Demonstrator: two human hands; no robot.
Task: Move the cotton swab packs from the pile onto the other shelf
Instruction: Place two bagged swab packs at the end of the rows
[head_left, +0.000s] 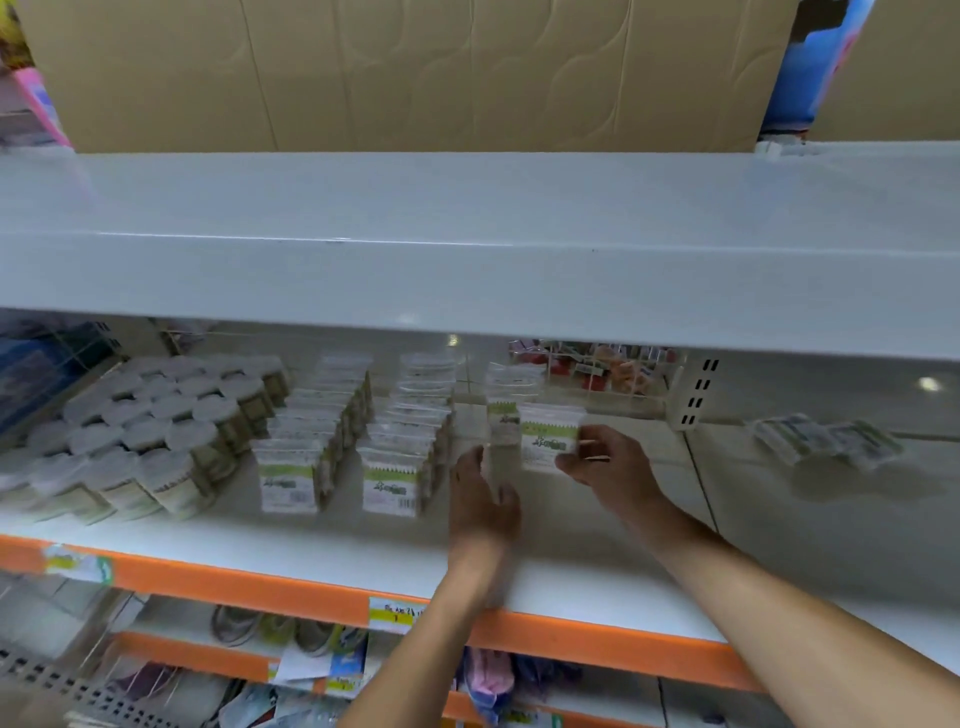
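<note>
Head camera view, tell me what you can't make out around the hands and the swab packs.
- Left hand: motion blur hides whether it touches a pack.
- Pack pinched by the right hand: label print too small and blurred.
- Pile on the right: blurred, so the packs can't be counted.
- Third row: rear packs pass under the upper shelf.

- Two hands: a left hand (480, 499) and a right hand (597, 457).
- One cotton swab pack (548, 439) in the right hand.
- Three rows of standing packs (389, 480) on the shelf (363, 551); the third is short.
- A loose pile of packs (826, 439) at the right, too blurred to count.
- Many round tubs (145, 431) at the left, number unclear.
</note>
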